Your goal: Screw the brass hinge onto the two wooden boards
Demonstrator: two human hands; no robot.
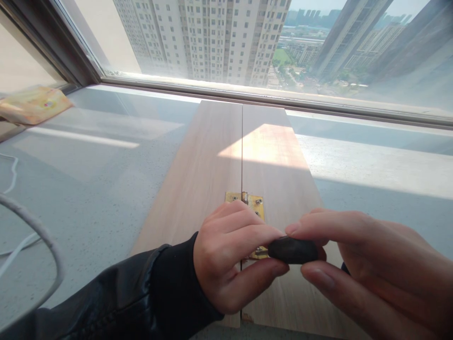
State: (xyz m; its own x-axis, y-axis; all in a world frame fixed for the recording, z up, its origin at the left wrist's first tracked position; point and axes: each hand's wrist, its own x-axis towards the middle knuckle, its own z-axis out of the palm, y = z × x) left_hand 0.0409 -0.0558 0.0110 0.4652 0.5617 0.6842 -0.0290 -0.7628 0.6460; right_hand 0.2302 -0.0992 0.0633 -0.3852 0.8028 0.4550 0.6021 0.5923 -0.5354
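A short black handle (293,250), shaped like that of a stubby screwdriver, is held level between my two hands. My left hand (235,250) grips its left end between thumb and index finger, the other fingers curled. At its right end, my right hand (368,259) pinches it with thumb and fingertips. Just behind and below the hands lies a worn brass-coloured hinge (255,203) with screws in its leaves; my left hand covers much of it. The hinge spans the seam between a left wooden board (201,160) and a right wooden board (274,165).
The boards lie on a pale speckled sill (116,174) that runs up to the window frame (219,94). White cables (38,236) loop at the left. A yellow and orange packet (35,105) lies in the far left corner. Tall buildings stand outside the glass.
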